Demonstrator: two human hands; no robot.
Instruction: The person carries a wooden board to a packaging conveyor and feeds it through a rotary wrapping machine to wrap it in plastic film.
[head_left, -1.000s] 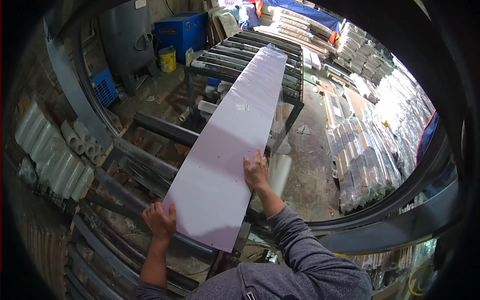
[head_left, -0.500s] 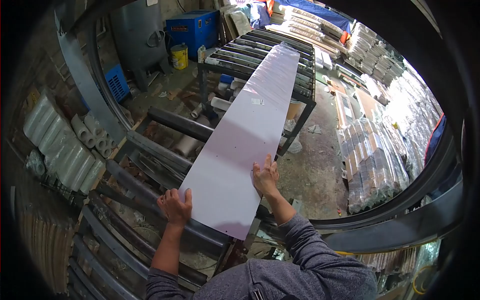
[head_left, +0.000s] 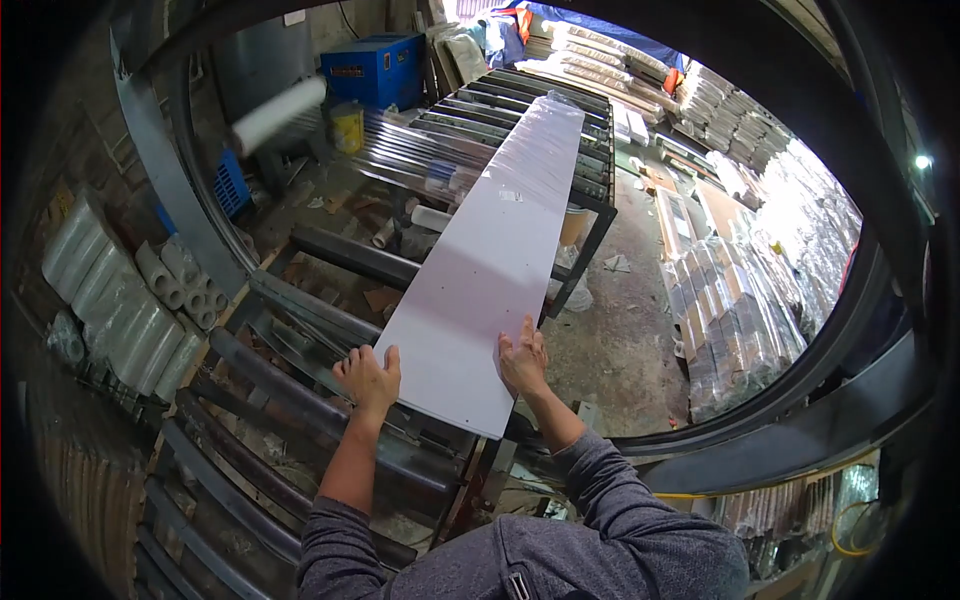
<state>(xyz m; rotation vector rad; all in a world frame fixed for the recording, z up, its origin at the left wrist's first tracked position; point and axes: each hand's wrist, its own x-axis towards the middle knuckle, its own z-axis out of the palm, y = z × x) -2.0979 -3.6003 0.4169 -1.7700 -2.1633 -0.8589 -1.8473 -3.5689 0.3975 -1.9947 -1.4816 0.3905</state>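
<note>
A long white panel lies across the near rollers and the far roller table, with small dark holes in its near part and clear film round its far end. My left hand grips its left edge near the close corner. On the right edge, my right hand holds the panel, fingers along its side. A white film roll hangs at the upper left, and a sheet of clear film stretches from it toward the panel.
Dark metal rollers run under and left of the panel. A big metal ring surrounds the panel. White rolls are stacked at the left. A blue machine stands at the back. Wrapped bundles lie on the right.
The panel and both my hands have moved forward, away from my body. The film roll and its stretched film have come into view at the upper left.
</note>
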